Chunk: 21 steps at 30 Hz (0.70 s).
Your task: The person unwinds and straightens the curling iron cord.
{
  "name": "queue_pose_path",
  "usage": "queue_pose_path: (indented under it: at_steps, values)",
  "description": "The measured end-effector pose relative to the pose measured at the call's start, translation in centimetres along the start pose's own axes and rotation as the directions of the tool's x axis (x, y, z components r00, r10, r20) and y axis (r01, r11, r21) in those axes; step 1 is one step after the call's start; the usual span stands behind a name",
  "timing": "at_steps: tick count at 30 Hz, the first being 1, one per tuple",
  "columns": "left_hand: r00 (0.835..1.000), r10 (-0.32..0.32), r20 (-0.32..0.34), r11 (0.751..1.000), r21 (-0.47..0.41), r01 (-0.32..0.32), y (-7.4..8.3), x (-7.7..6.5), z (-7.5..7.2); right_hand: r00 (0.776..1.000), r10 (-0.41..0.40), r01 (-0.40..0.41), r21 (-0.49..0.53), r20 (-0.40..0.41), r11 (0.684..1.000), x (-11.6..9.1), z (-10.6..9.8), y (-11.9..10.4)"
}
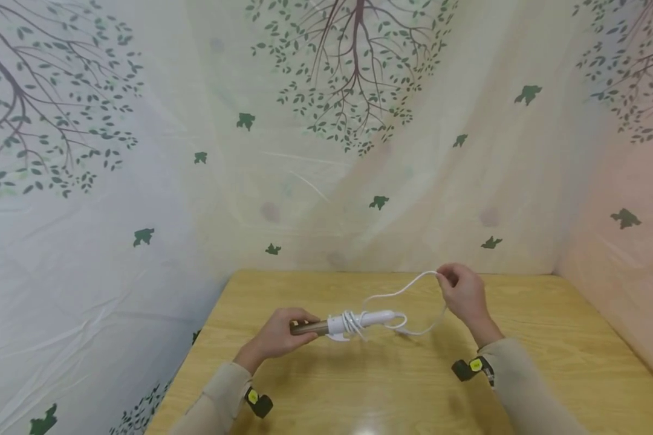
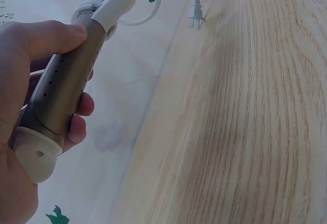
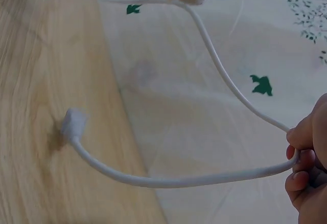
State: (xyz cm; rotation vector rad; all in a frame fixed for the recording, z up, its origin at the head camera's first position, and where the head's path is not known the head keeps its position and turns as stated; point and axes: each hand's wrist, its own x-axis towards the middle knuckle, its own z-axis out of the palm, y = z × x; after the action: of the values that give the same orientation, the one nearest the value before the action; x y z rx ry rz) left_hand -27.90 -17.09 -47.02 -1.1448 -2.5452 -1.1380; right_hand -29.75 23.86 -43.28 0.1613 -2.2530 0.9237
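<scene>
A curling iron (image 1: 380,317) with a bronze, perforated barrel (image 2: 69,88) and a white handle is held above the table, lying roughly sideways. My left hand (image 1: 283,332) grips it by the barrel, thumb along the top and fingers wrapped beneath, near the white tip (image 2: 38,155). Several turns of white cord (image 1: 352,323) are wound round the handle. To the right, my right hand (image 1: 464,295) pinches a loose stretch of the cord between thumb and fingers, raised above the tabletop. From that pinch the free end droops back to a two-pin plug (image 2: 195,10).
A wooden table (image 1: 332,386) spreads under both hands. Behind and at the sides hang pale curtains (image 1: 326,223) printed with trees and green birds. A small black camera (image 1: 470,367) is strapped at each wrist.
</scene>
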Motion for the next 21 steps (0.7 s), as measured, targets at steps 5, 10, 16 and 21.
queue_pose_path:
  at_steps: [5,10,16,21]
  values:
    - [1.0,0.019,-0.003,1.0,0.009,-0.019,0.1,0.1,0.0,0.999,0.012,-0.01,-0.042,0.051,0.999,-0.5,0.5,1.4]
    - [1.0,0.024,-0.003,1.0,0.003,-0.024,0.1,0.0,0.1,0.989,0.023,-0.012,-0.079,0.145,0.997,-1.2,0.7,2.7]
    - [1.0,0.001,0.001,1.0,-0.004,-0.001,0.2,0.0,0.1,0.948,0.024,0.025,-0.151,0.317,0.988,-2.6,1.0,3.8]
    - [1.0,-0.009,-0.002,1.0,-0.008,0.009,0.3,-0.1,0.0,0.914,-0.028,0.1,-0.158,0.405,0.982,-3.9,1.0,3.5]
